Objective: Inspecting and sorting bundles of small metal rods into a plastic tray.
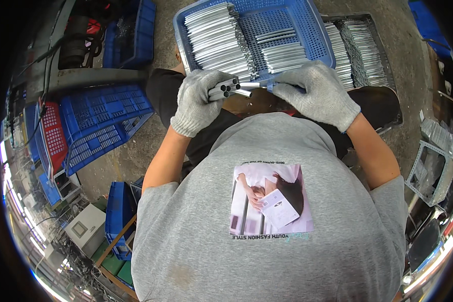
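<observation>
In a grey knitted glove, my left hand is closed around several short shiny metal tubes, their open ends pointing right. My right hand, gloved the same way, pinches a slim tool with a blue part; its kind is unclear. A silver piece reaches from it toward the tubes, and whether it touches one I cannot tell. Just beyond both hands sits a blue plastic basket. Inside it, a large stack of metal tubes lies at the left and a smaller stack at the right.
Right of the basket, a dark tray holds more metal tubes in rows. Blue crates and a red crate stand at the left. A metal frame rests on the floor at the right. My legs are beneath the basket's near side.
</observation>
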Demonstrator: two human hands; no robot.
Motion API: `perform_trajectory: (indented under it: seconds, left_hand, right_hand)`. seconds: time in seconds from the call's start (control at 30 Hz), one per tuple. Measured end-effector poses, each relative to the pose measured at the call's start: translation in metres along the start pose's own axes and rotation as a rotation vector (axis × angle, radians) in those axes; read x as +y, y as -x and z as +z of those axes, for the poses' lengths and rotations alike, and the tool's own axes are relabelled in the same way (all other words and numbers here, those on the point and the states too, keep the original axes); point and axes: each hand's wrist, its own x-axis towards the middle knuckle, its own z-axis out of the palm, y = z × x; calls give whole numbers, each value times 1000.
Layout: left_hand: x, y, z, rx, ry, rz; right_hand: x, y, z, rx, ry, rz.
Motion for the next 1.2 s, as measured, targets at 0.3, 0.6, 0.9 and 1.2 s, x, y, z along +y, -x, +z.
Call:
perform_trajectory:
  seconds: [0.3,0.6,0.9,1.2]
  left_hand:
    - [-55,0,33,-170,-214,-361]
    - [-98,5,64,-270,-578,-341]
    - [-65,8,34,-162,282,-363]
    - [-37,4,16,-298,126,-335]
  right_hand:
    - [24,-11,24,84,106,105]
    - [22,2,32,204,26,153]
    - [19,2,21,119,33,94]
    - [25,6,30,188,128,-102]
